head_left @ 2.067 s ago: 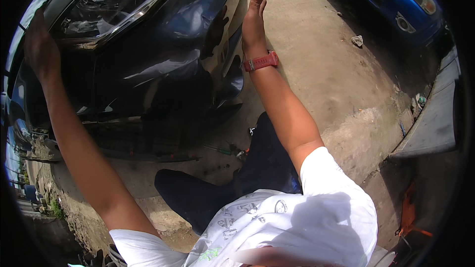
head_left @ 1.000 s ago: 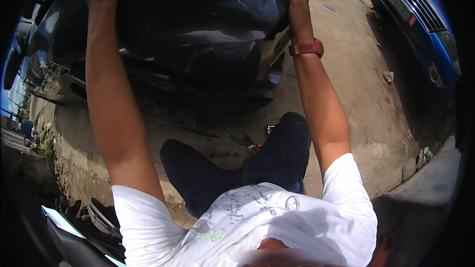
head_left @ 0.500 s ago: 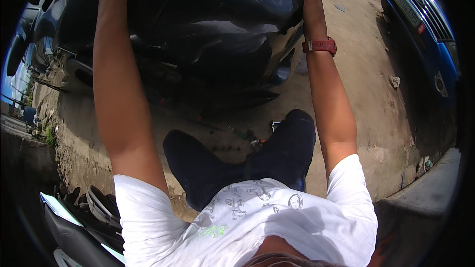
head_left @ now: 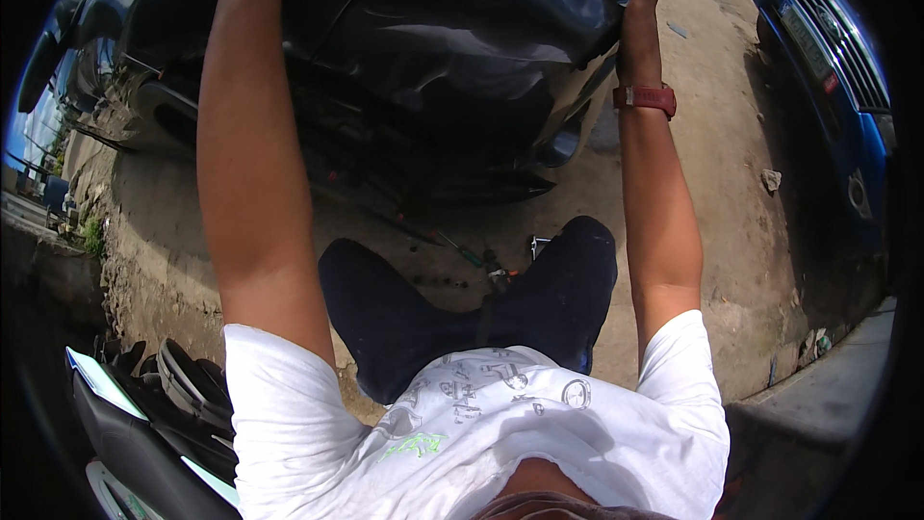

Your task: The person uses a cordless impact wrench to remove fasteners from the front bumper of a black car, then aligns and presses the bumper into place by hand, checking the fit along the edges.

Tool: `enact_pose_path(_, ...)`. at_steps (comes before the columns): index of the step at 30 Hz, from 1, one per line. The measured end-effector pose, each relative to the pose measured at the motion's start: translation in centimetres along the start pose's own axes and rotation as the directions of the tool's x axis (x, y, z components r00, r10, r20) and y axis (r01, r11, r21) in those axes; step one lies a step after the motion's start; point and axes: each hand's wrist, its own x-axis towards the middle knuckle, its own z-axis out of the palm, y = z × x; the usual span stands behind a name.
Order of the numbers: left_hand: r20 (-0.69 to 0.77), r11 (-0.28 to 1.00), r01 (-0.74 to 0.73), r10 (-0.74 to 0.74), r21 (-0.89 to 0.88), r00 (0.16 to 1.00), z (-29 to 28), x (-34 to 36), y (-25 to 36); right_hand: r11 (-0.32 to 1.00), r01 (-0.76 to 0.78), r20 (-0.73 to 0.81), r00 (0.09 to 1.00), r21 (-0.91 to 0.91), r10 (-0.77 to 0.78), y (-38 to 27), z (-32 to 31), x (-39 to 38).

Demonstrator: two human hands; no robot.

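Note:
A large, glossy black car body panel (head_left: pixel 433 63), looking dented and creased, spans the top of the view. My right hand (head_left: pixel 640 24), below a red wristwatch, is at the panel's right end. Its thumb side shows, and the fingers appear closed around the panel's edge, partly hidden by it. My left forearm (head_left: pixel 252 135) reaches up across the panel's left part and leaves the view at the top edge, so that hand is out of sight.
Between my knees, a screwdriver-like tool (head_left: pixel 460 248) and several small dark parts lie on the concrete ground (head_left: pixel 731 260). A blue vehicle (head_left: pixel 833 48) stands at the right, near a stone (head_left: pixel 771 180). A motorbike with a black seat (head_left: pixel 135 438) is at the lower left.
The view has shifted a little. My left hand, partly visible at the top edge before, has passed out of view. My right hand and the panel's end appear slightly farther right.

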Motion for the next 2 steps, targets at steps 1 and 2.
enact_pose_path(1,0.025,0.999,0.050,-0.050,-0.013,0.998,0.10,-0.01,-0.05,1.000,0.006,0.001,1.000,0.000,-0.006,-0.02,-0.01,0.02)
enact_pose_path(2,0.051,0.995,0.100,-0.099,-0.024,0.994,0.04,-0.06,-0.18,1.000,0.012,0.014,1.000,-0.003,-0.012,-0.06,-0.16,0.02)
